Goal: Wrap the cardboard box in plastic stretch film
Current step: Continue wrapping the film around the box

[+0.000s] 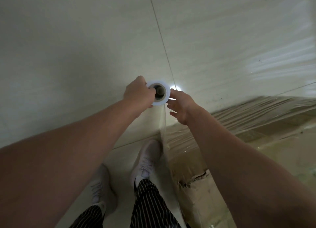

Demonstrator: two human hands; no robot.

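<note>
A white roll of stretch film point(160, 97) stands on end in front of me, seen from above so its dark core shows. My left hand point(138, 93) grips the roll, with fingers hooked into the core. My right hand point(179, 106) is at the roll's right side, fingers spread and touching its outer wall. A sheet of clear film point(164, 128) runs down from the roll to the brown cardboard box point(248, 133) at the lower right. The box's top and side carry wrinkled layers of film. A torn patch point(195, 179) shows on its near side.
A pale tiled floor point(77, 48) with thin grout lines fills the left and top. My two feet in light shoes point(147, 161) and striped trouser legs stand just left of the box. Light glares off the film at the far right.
</note>
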